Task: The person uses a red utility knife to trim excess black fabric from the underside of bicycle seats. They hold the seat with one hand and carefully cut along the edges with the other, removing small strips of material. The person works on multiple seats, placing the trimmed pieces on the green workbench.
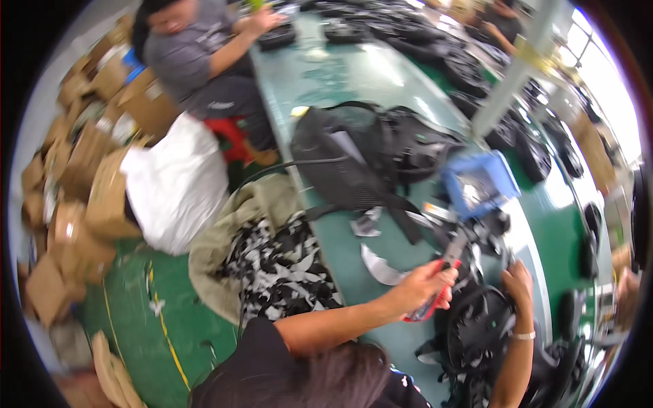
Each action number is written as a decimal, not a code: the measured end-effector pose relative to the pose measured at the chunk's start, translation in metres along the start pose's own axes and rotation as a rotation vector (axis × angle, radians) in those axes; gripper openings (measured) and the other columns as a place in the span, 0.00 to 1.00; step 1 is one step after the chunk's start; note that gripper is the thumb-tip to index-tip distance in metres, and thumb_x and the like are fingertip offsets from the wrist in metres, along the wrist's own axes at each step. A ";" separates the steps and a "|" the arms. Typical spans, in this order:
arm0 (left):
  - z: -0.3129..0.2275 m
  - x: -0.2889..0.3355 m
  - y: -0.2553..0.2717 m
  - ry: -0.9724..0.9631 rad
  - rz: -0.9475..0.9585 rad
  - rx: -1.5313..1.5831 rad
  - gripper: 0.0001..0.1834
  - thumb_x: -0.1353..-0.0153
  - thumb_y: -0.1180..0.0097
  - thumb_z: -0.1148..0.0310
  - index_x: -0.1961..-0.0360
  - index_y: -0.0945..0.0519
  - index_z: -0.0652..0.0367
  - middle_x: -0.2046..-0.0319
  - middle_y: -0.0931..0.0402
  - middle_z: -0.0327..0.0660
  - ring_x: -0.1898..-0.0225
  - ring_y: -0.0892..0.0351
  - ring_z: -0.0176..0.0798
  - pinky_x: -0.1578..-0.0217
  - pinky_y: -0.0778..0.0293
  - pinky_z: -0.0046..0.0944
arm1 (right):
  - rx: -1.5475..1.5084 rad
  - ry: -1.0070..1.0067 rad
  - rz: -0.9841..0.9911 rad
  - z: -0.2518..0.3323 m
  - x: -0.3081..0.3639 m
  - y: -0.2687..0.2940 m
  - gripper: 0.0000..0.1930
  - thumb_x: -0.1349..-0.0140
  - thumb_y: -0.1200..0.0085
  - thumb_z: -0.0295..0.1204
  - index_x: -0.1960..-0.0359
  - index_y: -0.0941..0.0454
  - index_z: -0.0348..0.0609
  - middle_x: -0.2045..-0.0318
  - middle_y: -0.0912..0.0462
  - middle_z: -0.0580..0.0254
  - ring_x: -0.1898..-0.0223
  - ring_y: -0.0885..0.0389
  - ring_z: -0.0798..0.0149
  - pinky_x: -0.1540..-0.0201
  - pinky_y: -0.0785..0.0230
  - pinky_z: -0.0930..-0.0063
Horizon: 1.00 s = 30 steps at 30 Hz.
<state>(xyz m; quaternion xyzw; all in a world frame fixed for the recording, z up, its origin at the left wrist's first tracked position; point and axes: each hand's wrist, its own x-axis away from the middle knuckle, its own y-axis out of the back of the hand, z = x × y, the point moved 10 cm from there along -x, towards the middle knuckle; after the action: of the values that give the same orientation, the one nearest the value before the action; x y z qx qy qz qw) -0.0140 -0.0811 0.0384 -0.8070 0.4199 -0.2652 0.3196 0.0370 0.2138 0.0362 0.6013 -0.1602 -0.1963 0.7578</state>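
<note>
My left hand [433, 289] is closed round the red grips of a hand tool [451, 256] with a grey metal head, like pliers or snips. Its head points away from me over the dark pieces on the table. My right hand [518, 283] is to the right of it, fingers curled together at the edge of the black pieces; what they pinch is too blurred to make out. Below and between both hands lies a black rounded piece [478, 319] with straps. A curved white strip [381, 266] rests left of the tool.
A black backpack [360, 153] lies farther up the green table [299, 71], beside a blue basket [505, 178] with small contents. Left of the table stand a sack [207, 265] of black and white scraps, a white bag [177, 183] and cardboard boxes [85, 163]. Another person [187, 61] sits at the far left.
</note>
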 end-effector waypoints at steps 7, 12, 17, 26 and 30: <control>-0.009 0.012 0.010 -0.036 -0.081 -0.041 0.19 0.33 0.50 0.50 0.63 0.30 0.58 0.75 0.26 0.36 0.74 0.24 0.28 0.69 0.27 0.28 | -1.037 -0.112 -0.279 -0.021 0.008 0.059 0.03 0.34 0.56 0.27 0.63 0.30 0.44 0.73 0.26 0.69 0.70 0.28 0.75 0.66 0.36 0.83; -0.006 0.003 -0.008 -0.047 -0.004 -0.039 0.18 0.33 0.50 0.51 0.62 0.29 0.57 0.74 0.26 0.36 0.73 0.24 0.29 0.67 0.25 0.30 | -0.176 -0.063 0.087 0.006 0.012 0.028 0.21 0.43 0.39 0.46 0.69 0.27 0.38 0.75 0.22 0.58 0.71 0.24 0.65 0.71 0.34 0.68; -0.005 0.017 -0.010 -0.042 -0.089 0.105 0.16 0.33 0.49 0.56 0.59 0.28 0.60 0.73 0.26 0.39 0.71 0.22 0.34 0.63 0.23 0.35 | 0.262 0.086 0.242 0.050 -0.014 -0.015 0.14 0.53 0.42 0.37 0.80 0.21 0.37 0.77 0.21 0.43 0.72 0.21 0.46 0.68 0.30 0.54; -0.010 0.025 -0.003 0.008 -0.096 -0.097 0.19 0.32 0.50 0.53 0.61 0.28 0.60 0.73 0.24 0.41 0.71 0.21 0.38 0.66 0.24 0.36 | 0.170 0.230 0.422 0.099 0.004 -0.011 0.19 0.45 0.47 0.46 0.65 0.19 0.41 0.59 0.23 0.41 0.53 0.25 0.43 0.52 0.32 0.54; -0.018 0.030 -0.004 -0.015 -0.092 -0.094 0.19 0.33 0.50 0.53 0.61 0.28 0.61 0.73 0.25 0.42 0.71 0.21 0.38 0.66 0.24 0.37 | 0.003 0.111 0.169 0.082 0.005 0.002 0.18 0.42 0.55 0.39 0.63 0.22 0.36 0.59 0.25 0.38 0.53 0.26 0.43 0.50 0.34 0.60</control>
<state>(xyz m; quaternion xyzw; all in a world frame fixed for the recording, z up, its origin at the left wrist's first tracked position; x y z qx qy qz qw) -0.0092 -0.1100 0.0581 -0.8415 0.3919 -0.2538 0.2719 0.0021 0.1421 0.0562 0.5966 -0.1684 -0.0976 0.7786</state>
